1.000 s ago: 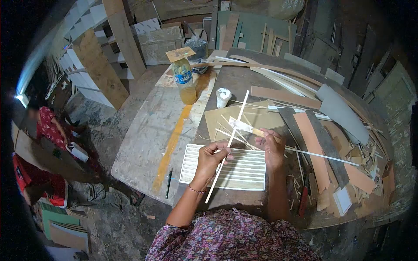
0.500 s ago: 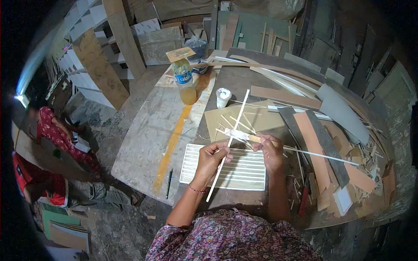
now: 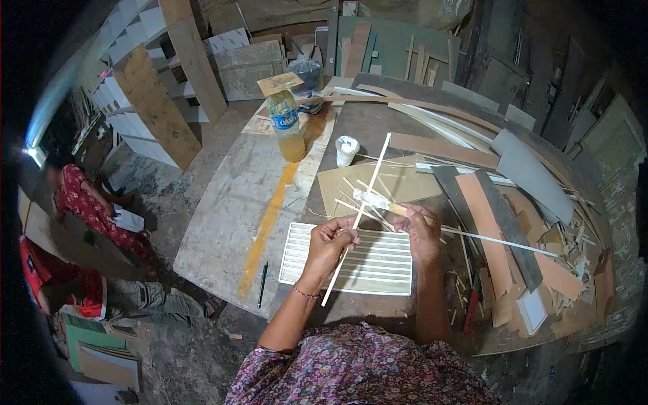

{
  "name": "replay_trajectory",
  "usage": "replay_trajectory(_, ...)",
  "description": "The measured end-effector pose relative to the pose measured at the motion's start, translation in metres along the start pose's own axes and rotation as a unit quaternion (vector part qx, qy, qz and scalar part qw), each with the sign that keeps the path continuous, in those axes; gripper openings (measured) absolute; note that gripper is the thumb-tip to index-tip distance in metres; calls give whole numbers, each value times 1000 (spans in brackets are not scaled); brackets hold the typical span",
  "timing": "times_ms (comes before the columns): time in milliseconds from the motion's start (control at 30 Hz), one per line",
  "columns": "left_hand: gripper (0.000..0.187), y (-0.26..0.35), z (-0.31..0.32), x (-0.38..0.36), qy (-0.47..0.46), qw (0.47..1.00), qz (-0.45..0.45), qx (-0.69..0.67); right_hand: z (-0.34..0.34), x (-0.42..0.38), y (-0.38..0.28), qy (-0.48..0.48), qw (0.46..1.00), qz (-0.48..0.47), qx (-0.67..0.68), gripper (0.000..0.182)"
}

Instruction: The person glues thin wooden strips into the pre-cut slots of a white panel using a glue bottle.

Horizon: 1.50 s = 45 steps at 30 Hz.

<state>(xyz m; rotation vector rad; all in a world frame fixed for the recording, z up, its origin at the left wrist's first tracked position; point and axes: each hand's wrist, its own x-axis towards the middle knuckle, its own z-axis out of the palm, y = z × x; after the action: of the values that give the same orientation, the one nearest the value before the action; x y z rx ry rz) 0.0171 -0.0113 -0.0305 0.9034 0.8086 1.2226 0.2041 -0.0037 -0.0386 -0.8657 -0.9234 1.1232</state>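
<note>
From the head camera I count two hands of my own at work. My left hand (image 3: 329,244) is raised over the slatted white panel (image 3: 297,260), fingers pinched closed around one long thin white stick (image 3: 358,217), which runs tilted from near my wrist up and away toward the far side of the bench. My right hand (image 3: 418,233) sits just beside it, wrist bent inward, fingers closed on the wooden handle of a small brush (image 3: 379,200) whose pale, glue-covered head crosses the stick near its middle; I cannot tell for sure whether it touches.

The panel lies flat on the workbench (image 3: 229,202), directly under both hands, one panel only. Beyond it is one tan board (image 3: 412,183) with several loose thin sticks scattered across it; they are too tangled to count exactly. One small white cup (image 3: 346,150) stands past the board. One plastic bottle (image 3: 287,128) of yellowish liquid stands further left, a scrap of cardboard resting on its cap; its blue label has white lettering too small for me to read with certainty. One dark pen (image 3: 262,283) lies near the bench's front edge, left of the panel.

To the right, flat offcuts (image 3: 499,223) in brown, grey and black overlap in a heap.

On the floor at the left I see two other people (image 3: 81,202), low to the ground.
</note>
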Motion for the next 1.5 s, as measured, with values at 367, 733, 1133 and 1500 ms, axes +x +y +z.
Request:
replay_trajectory(367, 8, -1, 0, 0, 14, 1000, -5, 17, -2, 0, -1, 3, 1000, 13, 27, 30)
replay_trajectory(733, 9, -3, -2, -1, 21, 999, 14, 29, 2, 4, -5, 16, 1000, -7, -6, 30)
replay_trajectory(1133, 21, 2, 3, -2, -7, 999, -17, -44, 5, 2, -3, 16, 996, -38, 76, 29)
replay_trajectory(1500, 29, 10, 2, -4, -50, 989, -56, -130, -1, 6, 24, -14, 991, 3, 135, 29)
